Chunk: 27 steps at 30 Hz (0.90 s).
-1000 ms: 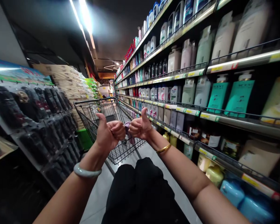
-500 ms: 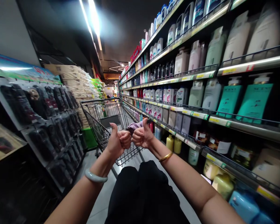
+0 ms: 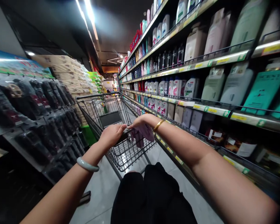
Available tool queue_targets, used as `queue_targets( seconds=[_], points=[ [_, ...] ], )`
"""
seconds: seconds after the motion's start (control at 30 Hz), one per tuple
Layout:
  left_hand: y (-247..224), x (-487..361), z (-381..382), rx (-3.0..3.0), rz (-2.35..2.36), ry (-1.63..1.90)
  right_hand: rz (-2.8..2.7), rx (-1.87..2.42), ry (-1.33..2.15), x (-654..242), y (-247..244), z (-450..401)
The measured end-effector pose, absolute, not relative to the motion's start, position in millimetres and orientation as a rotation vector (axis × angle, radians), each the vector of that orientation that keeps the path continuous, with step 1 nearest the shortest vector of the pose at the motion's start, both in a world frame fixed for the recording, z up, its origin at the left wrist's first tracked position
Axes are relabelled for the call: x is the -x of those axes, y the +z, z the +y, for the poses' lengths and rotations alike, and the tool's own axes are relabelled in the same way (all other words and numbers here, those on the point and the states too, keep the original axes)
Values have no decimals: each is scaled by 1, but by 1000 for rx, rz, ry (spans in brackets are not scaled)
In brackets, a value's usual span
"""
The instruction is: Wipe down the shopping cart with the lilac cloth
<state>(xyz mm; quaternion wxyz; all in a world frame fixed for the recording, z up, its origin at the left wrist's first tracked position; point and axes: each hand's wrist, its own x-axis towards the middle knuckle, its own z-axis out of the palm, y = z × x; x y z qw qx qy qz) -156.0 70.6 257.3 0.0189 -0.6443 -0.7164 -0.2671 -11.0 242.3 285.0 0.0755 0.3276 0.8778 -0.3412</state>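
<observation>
A metal wire shopping cart [image 3: 128, 155] stands right in front of me. My left hand [image 3: 112, 134], with a pale bangle on the wrist, is closed over the dark cart handle [image 3: 123, 137] at its left part. My right hand [image 3: 140, 120], with a gold bangle, lies bent over the handle's right part, close beside the left; its fingertips are mostly hidden, so what it grips is unclear. A purple cloth [image 3: 146, 132] hangs at the handle just under my right hand.
Long shelves of bottles [image 3: 191, 88] run along the right, close to the cart. On the left hang packaged dark goods [image 3: 35, 140], with stacked cartons [image 3: 63, 71] behind. Grey tiled floor [image 3: 102, 186] shows below.
Both hands were fists with thumbs up above the handle; they have turned down onto it, thumbs lowered. The shelf bottles have shifted right and nearer in view.
</observation>
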Motion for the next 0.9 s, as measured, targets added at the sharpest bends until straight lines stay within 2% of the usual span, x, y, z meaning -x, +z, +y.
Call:
queue_targets(
  seconds=[0.13,0.3,0.4,0.5,0.57,0.67,0.7,0.73,0.77,0.83,0.9],
  points=[
    [253,161,77,1997,-2298,-607,3255,-998,-836,12,275,237],
    [251,160,78,1926,-2338,-267,3864,-1483,-365,6,219,181],
    [251,157,76,1917,-2322,-193,4142,-1118,-173,14,168,151],
    [252,154,75,1917,-2329,-183,4275,-978,54,18,135,160],
    [253,152,75,1898,-2347,-181,4257,-1241,87,15,130,185],
    [252,150,77,1897,-2369,-140,4026,-2200,-217,11,137,215],
    [252,151,78,1898,-2374,-126,3943,-2435,-321,13,138,216],
    [252,151,79,1897,-2375,-119,3955,-2478,-349,17,138,212],
    [251,152,81,1900,-2370,-118,4064,-2327,-302,21,137,204],
    [250,153,84,1911,-2341,-120,4318,-1667,-95,28,131,185],
    [249,151,87,1912,-2315,-103,4360,-1375,5,27,125,179]
  ],
)
